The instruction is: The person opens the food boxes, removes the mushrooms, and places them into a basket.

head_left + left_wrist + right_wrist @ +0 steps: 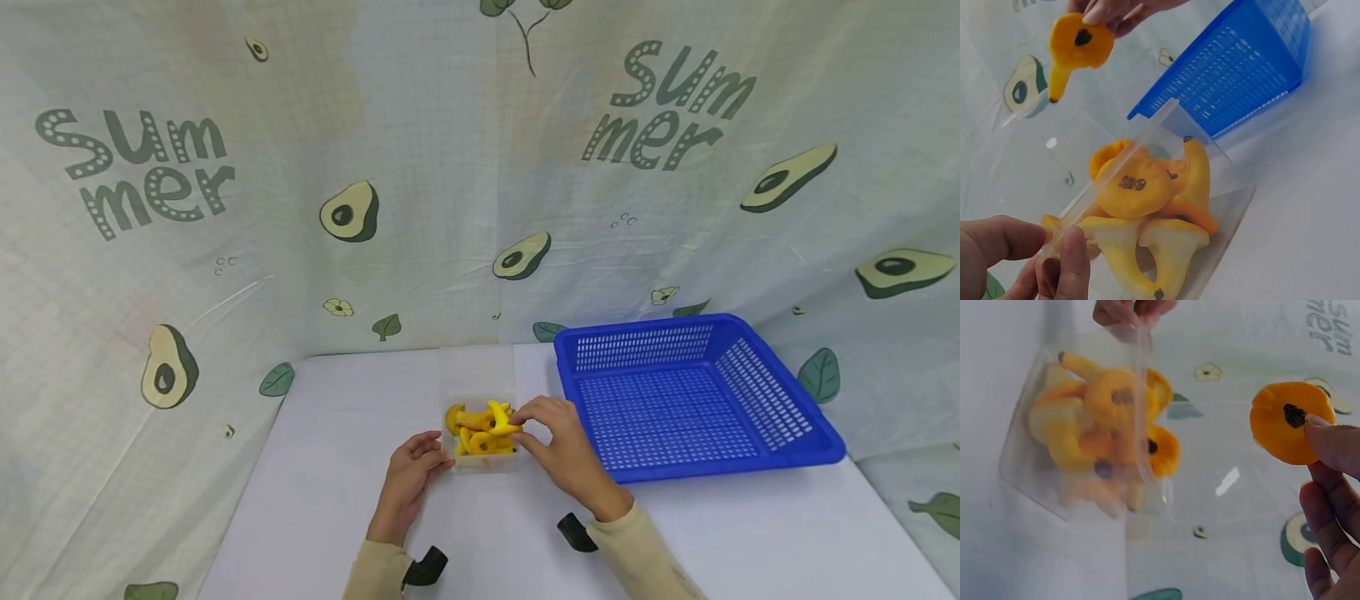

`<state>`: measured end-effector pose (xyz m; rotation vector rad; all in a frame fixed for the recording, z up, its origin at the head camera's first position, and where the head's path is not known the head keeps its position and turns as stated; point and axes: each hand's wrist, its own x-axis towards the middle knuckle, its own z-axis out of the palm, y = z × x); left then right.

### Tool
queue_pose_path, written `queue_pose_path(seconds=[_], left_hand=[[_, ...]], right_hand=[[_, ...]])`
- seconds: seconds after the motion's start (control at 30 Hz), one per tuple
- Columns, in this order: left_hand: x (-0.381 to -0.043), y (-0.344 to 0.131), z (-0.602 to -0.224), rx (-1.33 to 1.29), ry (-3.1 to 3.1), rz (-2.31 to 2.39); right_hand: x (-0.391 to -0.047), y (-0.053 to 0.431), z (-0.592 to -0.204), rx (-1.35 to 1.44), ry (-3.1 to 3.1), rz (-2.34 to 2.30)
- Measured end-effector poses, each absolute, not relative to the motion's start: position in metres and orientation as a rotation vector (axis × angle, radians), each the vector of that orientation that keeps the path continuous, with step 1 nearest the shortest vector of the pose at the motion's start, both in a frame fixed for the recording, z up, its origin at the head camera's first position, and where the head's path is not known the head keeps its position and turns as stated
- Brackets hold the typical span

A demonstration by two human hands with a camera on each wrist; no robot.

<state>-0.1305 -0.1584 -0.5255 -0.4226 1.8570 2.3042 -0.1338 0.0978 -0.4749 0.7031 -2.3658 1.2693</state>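
Head view. Landmark: a clear, rectangular plastic box (483,465) on a white-covered table (337,433). Inside it, yellow-orange, horn-shaped pieces with flared round ends (468,418) lie heaped. Left hand (414,471) sits at the box's near-left side. Right hand (558,442), thumb and fingers pinching one yellow-orange horn-shaped piece (501,421), is at the box's right. A blue perforated plastic basket (697,469) stands right of the box, its left rim a short way off; a strip of white tabletop separates them. Tabletop also runs left of the box to a slanting side edge, and behind it to a far edge against a pale sheet printed with avocados (420,125).

Left wrist view. Left thumb and fingers grasp the box's rim. Several pieces show through the wall, flared ends and dark tips visible; some reach the rim. The pinched piece is raised above the box, apart from it, air on the sides away from the fingers. The basket appears beyond the box.

Right wrist view. Right thumb and forefinger grasp the pinched piece by its flared end, the dark centre spot partly covered by the thumb; remaining fingers bend below. A gap separates it from the box.
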Motion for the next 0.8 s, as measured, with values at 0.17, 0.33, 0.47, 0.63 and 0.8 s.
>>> queue_pose_path(seconds=[0.17, 0.33, 0.47, 0.63, 0.8], left_hand=[[-0.131, -0.159, -0.525, -0.424, 1.859, 2.303], [-0.130, -0.159, -0.526, -0.423, 1.854, 2.304], [-0.130, -0.158, -0.526, -0.426, 1.855, 2.303], [-0.128, -0.157, -0.525, -0.436, 1.858, 2.297], [-0.128, -0.158, -0.526, -0.426, 1.866, 2.303]], right_hand=[[-0.131, 0.115, -0.468, 0.664, -2.335, 1.204], [-0.129, 0.134, -0.464, 0.620, -2.293, 1.127], [-0.129, 0.151, -0.461, 0.587, -2.265, 1.072], [-0.130, 0.172, -0.458, 0.539, -2.262, 1.034], [-0.129, 0.192, -0.454, 0.466, -2.280, 0.983]])
